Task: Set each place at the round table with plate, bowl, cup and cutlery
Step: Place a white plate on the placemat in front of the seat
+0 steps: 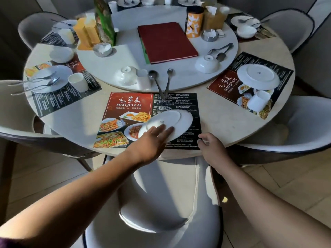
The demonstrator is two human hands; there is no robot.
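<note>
My left hand (154, 138) holds a white plate (172, 122) upside down and tilted over the near placemat (129, 111); its fingers lie across the plate's underside. My right hand (209, 142) rests with loosely curled fingers at the placemat's right front corner. On the white turntable (125, 56) behind the mat stand an upturned bowl (126, 75), an upturned cup (143, 78), a spoon (155, 81) and a fork (168, 79). A second upturned bowl (206, 64) and more cutlery (221, 50) lie to the right.
The right placemat carries an upturned plate (258, 76) and a cup (258, 101) lying over. The left place has a plate with cutlery (48, 81), a cup (78, 82) and a bowl (60, 54). A red menu (166, 42) and boxes fill the turntable. A grey chair (161, 203) stands below me.
</note>
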